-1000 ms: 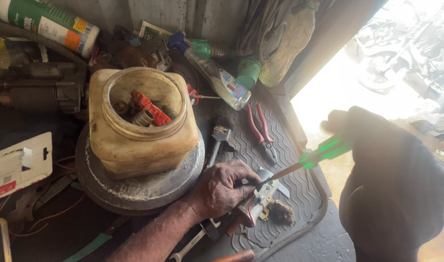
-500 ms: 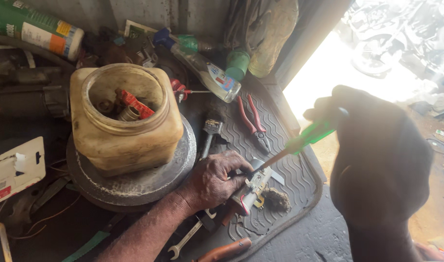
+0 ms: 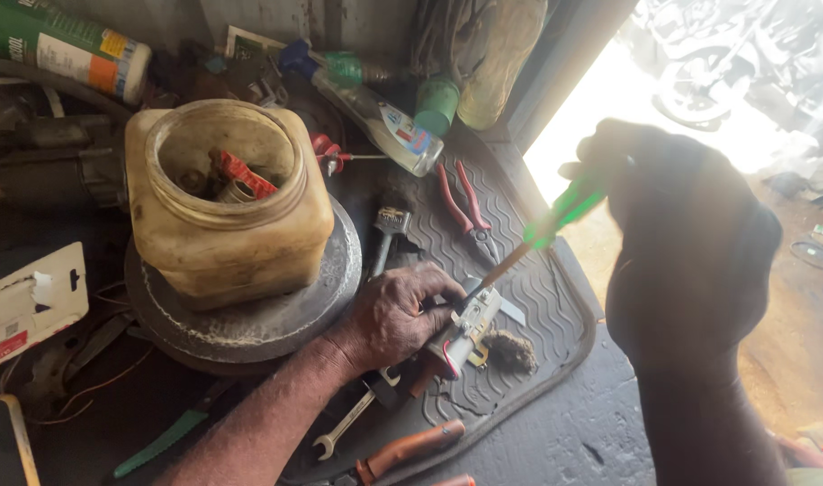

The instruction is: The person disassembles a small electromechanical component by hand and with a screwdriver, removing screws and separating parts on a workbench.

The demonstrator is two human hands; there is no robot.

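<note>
- The left hand [image 3: 398, 315] presses down on a small metal part [image 3: 465, 328] with red wires, fingers curled around it and pinning it to the ribbed black rubber mat [image 3: 528, 297] on the counter [image 3: 591, 441].
- The right hand [image 3: 690, 243], dark against the bright doorway, is closed around the green handle of a screwdriver [image 3: 555, 216]; its shaft slants down and left, and the tip meets the metal part just beside the left fingers.
- A small dark fuzzy lump [image 3: 510, 351] lies on the mat, touching or nearly touching the part's right side.
- Red-handled pliers [image 3: 465, 202] lie on the mat behind the hands, and a small brush [image 3: 389, 225] lies to their left.
- A wrench [image 3: 348, 423] and an orange-handled tool [image 3: 407, 447] lie near the front edge, below the left wrist.
- A yellowed plastic jar [image 3: 227, 202], open at the top and holding red and metal bits, stands on a round grey metal disc [image 3: 249, 315] left of the mat.
- Bottles lie at the back: a clear one with a blue cap [image 3: 366, 103] and a green spray can [image 3: 60, 45].
</note>
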